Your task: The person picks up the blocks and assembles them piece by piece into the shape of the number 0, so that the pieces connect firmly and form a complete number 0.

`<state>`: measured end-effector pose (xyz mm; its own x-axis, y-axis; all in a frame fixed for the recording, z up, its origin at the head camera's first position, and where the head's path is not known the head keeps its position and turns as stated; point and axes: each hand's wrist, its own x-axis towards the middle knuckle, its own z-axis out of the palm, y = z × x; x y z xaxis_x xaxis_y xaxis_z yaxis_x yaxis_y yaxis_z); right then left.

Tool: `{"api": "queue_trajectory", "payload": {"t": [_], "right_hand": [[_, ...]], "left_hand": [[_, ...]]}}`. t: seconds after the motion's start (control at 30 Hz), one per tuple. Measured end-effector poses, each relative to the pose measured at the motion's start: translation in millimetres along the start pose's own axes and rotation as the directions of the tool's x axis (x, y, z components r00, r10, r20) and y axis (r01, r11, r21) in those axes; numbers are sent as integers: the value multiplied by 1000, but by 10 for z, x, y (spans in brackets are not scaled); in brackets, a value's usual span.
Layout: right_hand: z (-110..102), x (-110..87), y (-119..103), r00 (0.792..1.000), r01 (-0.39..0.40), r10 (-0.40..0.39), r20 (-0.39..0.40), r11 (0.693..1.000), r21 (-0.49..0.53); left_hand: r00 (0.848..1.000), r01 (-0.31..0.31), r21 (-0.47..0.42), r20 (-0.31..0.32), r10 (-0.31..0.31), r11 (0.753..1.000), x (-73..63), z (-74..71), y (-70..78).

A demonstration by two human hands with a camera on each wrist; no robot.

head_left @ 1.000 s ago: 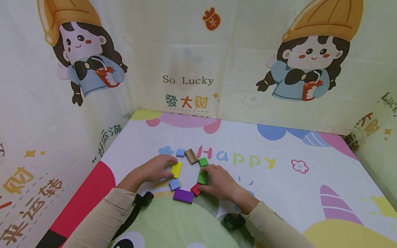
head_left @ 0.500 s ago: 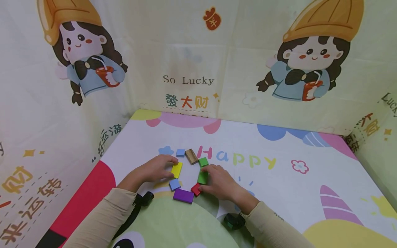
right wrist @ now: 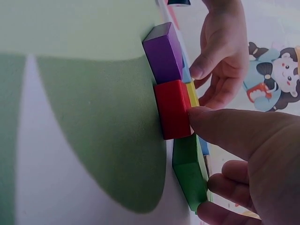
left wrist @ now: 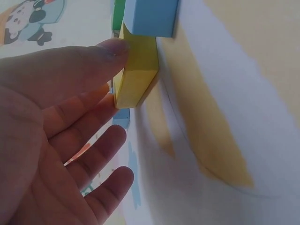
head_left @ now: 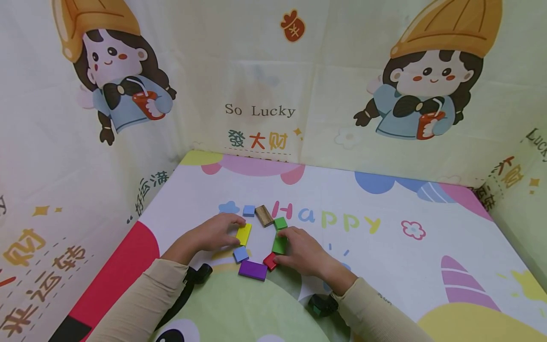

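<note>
My left hand (head_left: 215, 232) pinches the yellow block (head_left: 244, 235), just rightward of the palm, long axis pointing away from me. Opposite, my right hand (head_left: 305, 251) touches the red block (head_left: 269, 261) and roughly parallel green block (head_left: 279, 245); whether it grips, I can't tell.

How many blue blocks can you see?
2. One blue block sits at the far end, left of the brown block; the other blue block sits between the yellow block and the purple block. Another could be hidden under the left hand or right hand.
</note>
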<state>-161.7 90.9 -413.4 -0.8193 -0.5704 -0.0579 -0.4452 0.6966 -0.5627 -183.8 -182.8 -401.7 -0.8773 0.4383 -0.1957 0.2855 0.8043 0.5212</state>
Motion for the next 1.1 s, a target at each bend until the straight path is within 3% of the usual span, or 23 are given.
{"api": "queue_trajectory", "payload": {"t": [1.1], "right_hand": [[5, -10, 2, 1000, -7, 7, 3, 1000, 24]], "left_hand": [[1000, 19, -2, 12, -19, 1000, 27, 8, -28]]}}
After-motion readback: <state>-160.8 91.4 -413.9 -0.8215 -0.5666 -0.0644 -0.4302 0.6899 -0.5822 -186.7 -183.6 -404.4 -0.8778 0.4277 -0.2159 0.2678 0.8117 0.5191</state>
